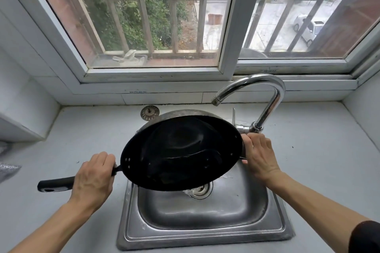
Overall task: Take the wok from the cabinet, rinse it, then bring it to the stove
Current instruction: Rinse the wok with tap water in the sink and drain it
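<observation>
So the wok (182,153) is held over the sink (205,238), tilted a bit, with a little water pooled in the bottom by the looks of it. The long handle (55,184) is gripped by the left hand (93,181), fingers wrapped right round it. The far rim is steadied by the right hand (260,155), fingers curled over the edge near the small side handle. No water is seen coming from the faucet (261,96) right now, so the rinse step is probably being worked through, swirl-and-dump stage. Next, the water needs to be tipped out into the basin, then the wok gets carried to the stove, which isn't in view here.
</observation>
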